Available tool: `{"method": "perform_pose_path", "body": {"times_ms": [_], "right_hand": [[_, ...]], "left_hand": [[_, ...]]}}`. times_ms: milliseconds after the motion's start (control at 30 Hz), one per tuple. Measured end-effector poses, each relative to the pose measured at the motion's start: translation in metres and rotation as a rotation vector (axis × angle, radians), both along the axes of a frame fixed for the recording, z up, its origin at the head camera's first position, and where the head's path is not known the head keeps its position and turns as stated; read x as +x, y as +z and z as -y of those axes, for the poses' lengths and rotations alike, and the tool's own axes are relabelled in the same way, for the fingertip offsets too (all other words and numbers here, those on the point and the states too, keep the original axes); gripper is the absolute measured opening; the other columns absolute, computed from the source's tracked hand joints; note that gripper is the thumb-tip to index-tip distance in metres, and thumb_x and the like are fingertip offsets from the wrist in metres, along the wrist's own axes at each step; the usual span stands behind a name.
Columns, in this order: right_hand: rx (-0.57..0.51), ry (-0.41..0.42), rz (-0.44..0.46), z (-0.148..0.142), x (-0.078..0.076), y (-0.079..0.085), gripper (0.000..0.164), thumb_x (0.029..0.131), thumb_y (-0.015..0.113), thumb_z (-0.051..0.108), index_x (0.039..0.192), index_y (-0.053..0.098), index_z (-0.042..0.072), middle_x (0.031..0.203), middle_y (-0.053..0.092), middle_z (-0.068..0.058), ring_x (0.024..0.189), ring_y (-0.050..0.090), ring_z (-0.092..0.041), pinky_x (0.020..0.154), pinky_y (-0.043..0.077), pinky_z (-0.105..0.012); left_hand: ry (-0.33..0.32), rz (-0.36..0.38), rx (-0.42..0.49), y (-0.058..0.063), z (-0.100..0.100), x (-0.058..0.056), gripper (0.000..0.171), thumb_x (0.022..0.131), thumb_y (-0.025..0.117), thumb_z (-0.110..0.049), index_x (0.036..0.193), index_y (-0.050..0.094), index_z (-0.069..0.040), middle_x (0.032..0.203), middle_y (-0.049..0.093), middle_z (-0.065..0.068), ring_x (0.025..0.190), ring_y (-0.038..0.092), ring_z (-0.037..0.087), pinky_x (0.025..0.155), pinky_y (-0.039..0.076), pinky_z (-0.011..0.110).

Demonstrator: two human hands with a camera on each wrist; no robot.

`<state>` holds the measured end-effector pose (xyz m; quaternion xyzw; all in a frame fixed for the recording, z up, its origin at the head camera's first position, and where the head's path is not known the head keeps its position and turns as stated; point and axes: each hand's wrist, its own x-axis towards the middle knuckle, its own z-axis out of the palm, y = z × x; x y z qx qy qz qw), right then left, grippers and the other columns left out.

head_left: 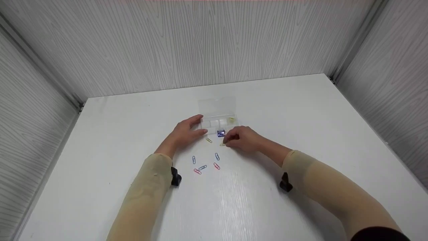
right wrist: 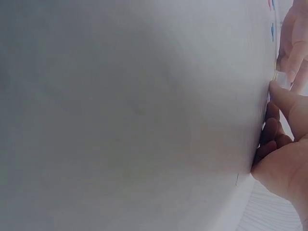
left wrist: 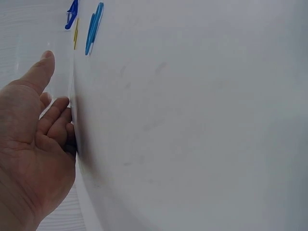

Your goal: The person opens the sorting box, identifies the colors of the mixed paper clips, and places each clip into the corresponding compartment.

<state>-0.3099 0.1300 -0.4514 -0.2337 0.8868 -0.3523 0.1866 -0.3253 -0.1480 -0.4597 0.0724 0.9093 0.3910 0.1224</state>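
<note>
A clear plastic compartment box point(head_left: 210, 124) stands with its lid point(head_left: 217, 105) raised at the back. My left hand point(head_left: 185, 134) holds its left end, thumb at the front and a finger at the back. In front of the box, my right hand point(head_left: 245, 139) pinches a yellow paper clip point(head_left: 222, 144) between thumb and fingertips, low at the table. A second yellow paper clip point(head_left: 209, 140) lies between the hands. Something yellow point(head_left: 231, 119) sits in a back right compartment. A small dark-blue piece point(head_left: 221, 133) is at the box's front; its kind is unclear.
Blue paper clips point(head_left: 194, 160) and red paper clips point(head_left: 217, 166) lie scattered nearer on the white table point(head_left: 227, 207). Grey wood-grain panels point(head_left: 207, 47) enclose the table at the back and both sides.
</note>
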Motion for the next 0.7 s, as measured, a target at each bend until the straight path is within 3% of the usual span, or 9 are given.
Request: {"method": "perform_pose_path", "body": {"times_ms": [333,700], "right_hand": [[0.019,-0.025,0.004,-0.0021,-0.0004,-0.003,0.008,0.102,0.073,0.019,0.102,0.081,0.02,0.107,0.069,0.0,0.102,0.058,-0.02,0.092,0.048,-0.034],[-0.081,-0.004,0.021,-0.0058,0.0038,0.0032,0.006,0.101,0.076,0.02,0.103,0.08,0.017,0.102,0.071,0.001,0.096,0.059,-0.018,0.084,0.047,-0.03]], "left_hand": [[-0.02,-0.014,0.012,0.0001,-0.0003,0.0011,0.075,0.1,0.07,-0.05,0.166,0.039,-0.031,0.167,0.042,-0.005,0.159,0.028,0.025,0.128,0.021,0.049],[-0.025,-0.006,0.005,0.0017,0.0008,0.0016,0.075,0.101,0.07,-0.048,0.166,0.038,-0.029,0.168,0.042,-0.002,0.159,0.027,0.025,0.129,0.019,0.049]]}}
